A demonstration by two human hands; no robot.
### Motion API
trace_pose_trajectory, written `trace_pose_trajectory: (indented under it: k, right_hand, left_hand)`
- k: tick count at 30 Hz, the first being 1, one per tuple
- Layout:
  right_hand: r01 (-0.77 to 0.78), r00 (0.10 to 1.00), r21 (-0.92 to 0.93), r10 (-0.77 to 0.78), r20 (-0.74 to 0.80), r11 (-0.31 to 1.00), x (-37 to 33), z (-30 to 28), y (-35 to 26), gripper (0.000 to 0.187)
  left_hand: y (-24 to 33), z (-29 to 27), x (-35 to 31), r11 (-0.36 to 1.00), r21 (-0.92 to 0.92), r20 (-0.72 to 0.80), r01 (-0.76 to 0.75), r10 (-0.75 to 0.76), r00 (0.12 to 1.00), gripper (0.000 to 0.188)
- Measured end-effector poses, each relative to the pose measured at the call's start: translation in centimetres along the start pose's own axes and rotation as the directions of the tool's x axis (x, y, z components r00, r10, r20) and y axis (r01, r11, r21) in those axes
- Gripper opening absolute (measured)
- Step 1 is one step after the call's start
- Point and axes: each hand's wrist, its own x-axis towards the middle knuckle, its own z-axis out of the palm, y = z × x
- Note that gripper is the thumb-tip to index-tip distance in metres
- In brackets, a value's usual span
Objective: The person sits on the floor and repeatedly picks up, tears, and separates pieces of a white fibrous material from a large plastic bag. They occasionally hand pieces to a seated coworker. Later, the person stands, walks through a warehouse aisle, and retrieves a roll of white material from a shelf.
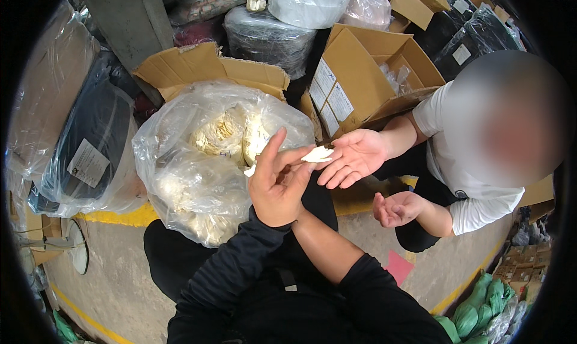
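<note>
Head view, and the action is just right of the big clear bag [153, 142]: the left hand [271, 190] has thumb and finger pinched on a small white piece [317, 155], another finger lifted well clear! Right there at the piece is the co-worker's open hand [360, 153], palm up, farther right of the bag, fingers reaching in so close that contact is hard to call. The right hand? Tucked behind the left one, its bare forearm [329, 246] crossing below the bag's right side, so whether it's spread or closed, I cannot tell. Off-white bundles [217, 133] fill the bag, and the co-worker's other hand [398, 210] waits half-curled, lower and to the bag's right. I'd judge this as the showing-or-passing step, piece presented between two people. The next move, as I read it, calls for a light, steady pinch, with that palm squarely underneath before any letting go; loosen early and such a small thing could slip past those fingertips.
</note>
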Motion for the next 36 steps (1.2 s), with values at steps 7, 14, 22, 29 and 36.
trace_pose_trajectory:
  k: [7, 14, 22, 29, 36]
  right_hand:
    - [0.002, 0.999, -0.233, -0.012, -0.045, 0.973, 0.9, -0.3, 0.6, 0.033]
    - [0.071, 0.997, -0.273, -0.067, 0.024, 0.959, 1.6, -1.0, 0.8, 0.030]
    - [0.102, 0.994, -0.300, -0.090, 0.054, 0.948, 1.7, -1.1, 0.6, 0.030]
    - [0.089, 0.996, -0.099, -0.087, 0.032, 0.991, 1.6, -1.7, 1.6, 0.026]
    - [0.109, 0.984, -0.200, -0.135, -0.120, 0.974, 1.7, -0.9, -0.7, 0.030]
  left_hand:
    - [-0.1, 3.5, 2.8, 0.927, -0.092, 0.222, 0.364, -0.337, 0.915, 0.050]
    - [-1.3, 6.8, 4.1, 0.954, 0.191, 0.374, 0.231, -0.288, 0.882, 0.037]
    - [-1.9, 7.6, 4.6, 0.827, 0.516, 0.492, -0.223, -0.073, 0.867, 0.033]
    - [-0.9, 6.5, 4.5, 0.894, 0.415, 0.423, -0.172, -0.022, 0.906, 0.024]
    - [2.4, -3.2, 2.6, 0.952, 0.306, 0.220, 0.021, -0.093, 0.971, 0.020]
